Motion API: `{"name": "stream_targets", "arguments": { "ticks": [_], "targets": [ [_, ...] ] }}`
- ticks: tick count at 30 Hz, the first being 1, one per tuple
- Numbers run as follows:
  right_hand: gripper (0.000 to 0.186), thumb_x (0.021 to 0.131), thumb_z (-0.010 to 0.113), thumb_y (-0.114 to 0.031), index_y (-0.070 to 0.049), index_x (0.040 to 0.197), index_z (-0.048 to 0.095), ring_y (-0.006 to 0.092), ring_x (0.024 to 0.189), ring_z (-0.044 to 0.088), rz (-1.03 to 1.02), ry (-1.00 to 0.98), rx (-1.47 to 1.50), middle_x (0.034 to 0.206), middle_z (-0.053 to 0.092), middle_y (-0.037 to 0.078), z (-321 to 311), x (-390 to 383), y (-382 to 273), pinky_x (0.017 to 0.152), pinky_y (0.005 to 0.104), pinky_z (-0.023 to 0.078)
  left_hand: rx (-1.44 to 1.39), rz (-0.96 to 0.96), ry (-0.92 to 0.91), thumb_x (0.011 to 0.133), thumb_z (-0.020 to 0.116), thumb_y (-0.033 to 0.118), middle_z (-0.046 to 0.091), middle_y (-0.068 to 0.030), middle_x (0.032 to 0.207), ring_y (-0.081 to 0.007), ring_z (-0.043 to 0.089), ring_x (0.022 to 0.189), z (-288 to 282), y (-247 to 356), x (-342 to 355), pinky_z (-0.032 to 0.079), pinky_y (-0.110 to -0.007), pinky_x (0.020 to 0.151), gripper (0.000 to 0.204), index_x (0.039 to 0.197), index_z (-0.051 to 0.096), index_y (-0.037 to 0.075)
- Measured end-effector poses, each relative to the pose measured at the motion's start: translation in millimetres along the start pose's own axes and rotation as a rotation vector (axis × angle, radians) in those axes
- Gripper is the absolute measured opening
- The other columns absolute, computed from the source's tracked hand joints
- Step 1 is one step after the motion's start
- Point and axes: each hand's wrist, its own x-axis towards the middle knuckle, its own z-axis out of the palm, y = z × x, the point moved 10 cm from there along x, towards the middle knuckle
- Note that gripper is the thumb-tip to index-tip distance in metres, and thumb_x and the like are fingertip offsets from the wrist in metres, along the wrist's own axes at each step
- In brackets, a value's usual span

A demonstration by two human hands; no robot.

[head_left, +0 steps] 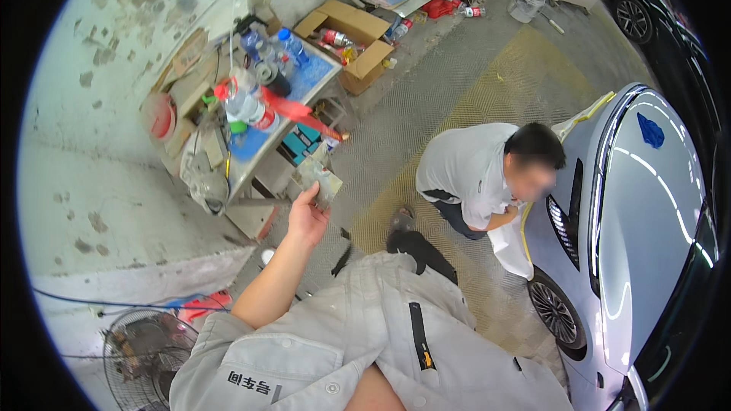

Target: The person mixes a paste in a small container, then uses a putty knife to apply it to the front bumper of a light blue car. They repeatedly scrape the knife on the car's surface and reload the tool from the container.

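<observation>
My left hand [308, 217] is closed on a thin, translucent small packet [326, 183], gripped near its left end and held out beside a cluttered table [247, 147] with plastic bottles, a black canister and a long red item [289, 105] on it. My right hand is not in view. To the right, a co-worker in a light grey shirt [461, 171] crouches at the front of a silver car [643, 183], their hand near a white sheet with yellow edging [509, 251] along the bumper.
A wire fan [137, 354] and blue cables stand by the left wall. An open cardboard box [365, 61] sits behind the table, near a littered bench [415, 4]. A translucent bucket [525, 1] is on the floor; a dark car [636, 19] is at the back right.
</observation>
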Motion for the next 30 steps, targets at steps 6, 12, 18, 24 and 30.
{"name": "stream_targets", "arguments": {
  "ticks": [6, 12, 18, 24, 30],
  "targets": [
    [0.037, 0.095, 0.07, -0.036, -0.005, 0.113, 0.078, 0.0302, 0.089, 0.076, 0.008, 0.021, 0.058, 0.107, 0.078, 0.017, -11.2, 27.5, -85.6, 0.077, 0.0445, 0.061, 0.05, 0.002, -0.116, 0.101, 0.073, 0.023, 0.075, 0.0029, 0.111, -0.0119, 0.071, 0.099, 91.3, 51.7, 75.4, 0.055, -0.029, 0.081, 0.023, 0.121, 0.068, 0.012],
    [0.037, 0.095, 0.068, -0.037, -0.004, 0.107, 0.079, 0.0316, 0.086, 0.077, -0.038, 0.139, 0.133, 0.101, 0.079, 0.018, -14.1, 69.2, -162.7, 0.074, 0.0449, 0.062, 0.1, -0.081, -0.113, 0.1, 0.075, 0.021, 0.077, 0.003, 0.112, -0.0106, 0.071, 0.098, 158.4, 69.2, 146.8, 0.054, -0.029, 0.079, 0.02, 0.117, 0.071, 0.012],
    [0.036, 0.096, 0.063, -0.035, -0.002, 0.089, 0.076, 0.0278, 0.057, 0.069, 0.042, 0.032, 0.16, 0.074, 0.074, 0.015, 9.2, 90.6, -211.5, 0.058, 0.0428, 0.058, 0.127, -0.215, -0.272, 0.1, 0.073, 0.016, 0.077, -0.0011, 0.1, -0.0134, 0.072, 0.086, 247.8, 84.2, 264.7, 0.057, -0.026, 0.073, 0.011, 0.107, 0.07, 0.009],
    [0.034, 0.094, 0.062, -0.034, -0.004, 0.087, 0.076, 0.025, 0.053, 0.066, 0.283, 0.171, 0.467, 0.067, 0.07, 0.011, 8.7, 60.5, -314.6, 0.055, 0.0406, 0.055, 0.198, -0.304, -0.358, 0.102, 0.072, 0.017, 0.079, -0.0019, 0.112, -0.0149, 0.075, 0.102, 361.5, 123.1, 362.2, 0.06, -0.03, 0.081, 0.019, 0.119, 0.072, 0.009],
    [0.033, 0.09, 0.072, -0.041, -0.011, 0.101, 0.081, 0.0306, 0.074, 0.074, 0.05, 0.276, 0.458, 0.086, 0.077, 0.016, 45.1, 77.0, -371.0, 0.068, 0.0432, 0.059, 0.273, -0.348, -0.556, 0.104, 0.069, 0.017, 0.078, -0.0039, 0.115, -0.0176, 0.075, 0.1, 487.9, 121.1, 423.4, 0.063, -0.03, 0.081, 0.019, 0.12, 0.069, 0.006]
  ]
}}
